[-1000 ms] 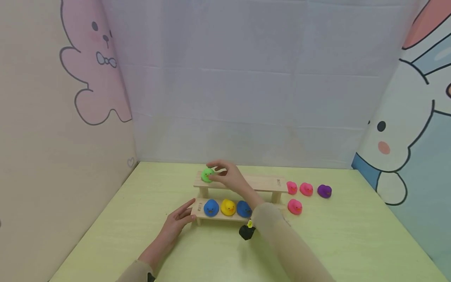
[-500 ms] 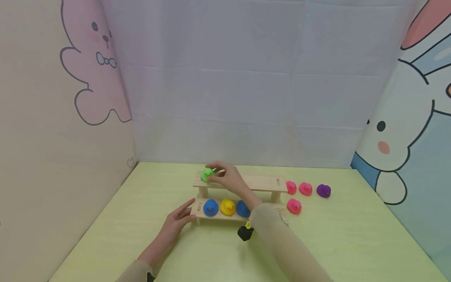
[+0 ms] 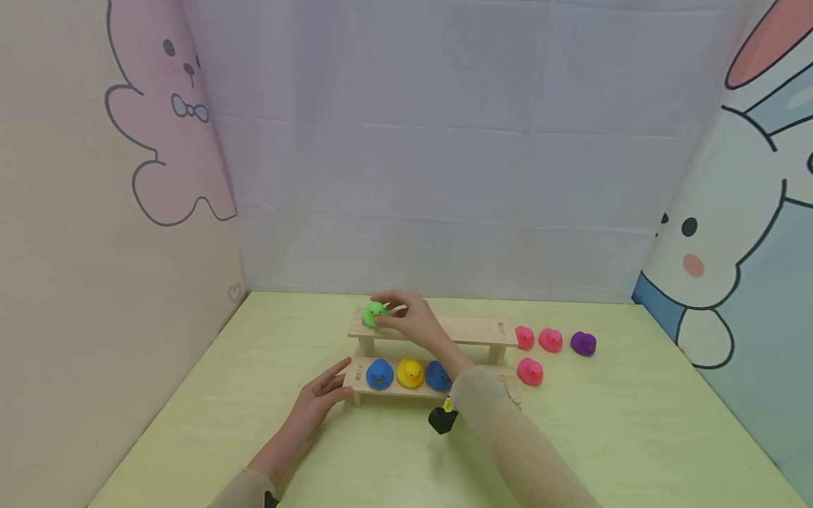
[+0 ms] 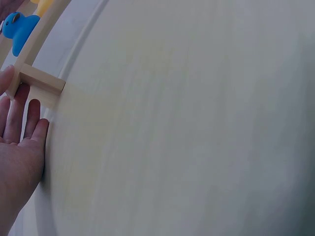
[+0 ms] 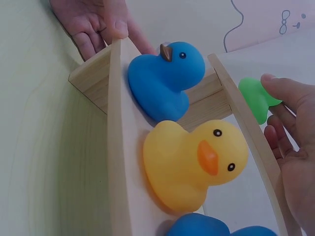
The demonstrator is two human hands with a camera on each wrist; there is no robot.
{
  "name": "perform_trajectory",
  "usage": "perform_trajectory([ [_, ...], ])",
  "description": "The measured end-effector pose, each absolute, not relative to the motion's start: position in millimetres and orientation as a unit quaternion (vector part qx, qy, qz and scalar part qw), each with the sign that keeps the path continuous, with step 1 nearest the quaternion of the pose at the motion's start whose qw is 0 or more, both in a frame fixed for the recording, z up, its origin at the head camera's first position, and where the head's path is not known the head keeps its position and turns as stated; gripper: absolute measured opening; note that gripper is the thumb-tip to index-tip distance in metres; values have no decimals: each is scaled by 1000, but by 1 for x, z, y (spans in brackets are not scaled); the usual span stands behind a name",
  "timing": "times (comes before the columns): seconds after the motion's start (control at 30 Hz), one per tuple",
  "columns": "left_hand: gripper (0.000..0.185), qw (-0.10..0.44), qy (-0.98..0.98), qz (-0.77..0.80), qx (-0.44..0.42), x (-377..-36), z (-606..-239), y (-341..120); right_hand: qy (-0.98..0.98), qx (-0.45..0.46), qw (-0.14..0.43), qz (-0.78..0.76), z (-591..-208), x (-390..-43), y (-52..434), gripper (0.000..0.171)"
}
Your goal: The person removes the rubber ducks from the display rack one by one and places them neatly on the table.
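At the left end of the upper board of a two-step wooden rack (image 3: 473, 329), my right hand (image 3: 413, 321) pinches a green rubber duck (image 3: 373, 314) between thumb and fingers. The right wrist view shows the thumb on the green duck (image 5: 253, 98). My left hand (image 3: 315, 397) grips the left end of the lower step (image 5: 118, 147), thumb at the front edge and fingers round the end. Along that step sit a blue duck (image 3: 380, 374), a yellow duck (image 3: 410, 373) and a second blue duck (image 3: 437, 376), partly covered by my right forearm.
Right of the rack, three pink ducks, one of them nearest the front (image 3: 530, 372), and a purple duck (image 3: 583, 343) stand on the pale yellow-green table (image 3: 635, 437). A white curtain (image 3: 406, 176) hangs behind; walls with cartoon animals flank both sides.
Almost nothing differs. My right hand stays at the green duck and my left hand stays at the rack's end; the head view has shifted very slightly.
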State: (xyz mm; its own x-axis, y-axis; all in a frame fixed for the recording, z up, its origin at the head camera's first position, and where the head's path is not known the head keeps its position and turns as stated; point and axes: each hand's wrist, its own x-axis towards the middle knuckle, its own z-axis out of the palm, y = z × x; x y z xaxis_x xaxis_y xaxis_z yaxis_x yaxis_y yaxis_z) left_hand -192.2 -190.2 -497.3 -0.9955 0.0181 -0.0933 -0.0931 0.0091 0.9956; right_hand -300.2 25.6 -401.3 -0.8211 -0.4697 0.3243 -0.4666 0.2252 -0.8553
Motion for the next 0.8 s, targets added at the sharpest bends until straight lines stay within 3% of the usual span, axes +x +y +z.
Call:
perform_trajectory([
  [0.8,60,43,709,704,-17,-192,-494,-190,784,-286,-16,-550,-404,-302,24,37],
])
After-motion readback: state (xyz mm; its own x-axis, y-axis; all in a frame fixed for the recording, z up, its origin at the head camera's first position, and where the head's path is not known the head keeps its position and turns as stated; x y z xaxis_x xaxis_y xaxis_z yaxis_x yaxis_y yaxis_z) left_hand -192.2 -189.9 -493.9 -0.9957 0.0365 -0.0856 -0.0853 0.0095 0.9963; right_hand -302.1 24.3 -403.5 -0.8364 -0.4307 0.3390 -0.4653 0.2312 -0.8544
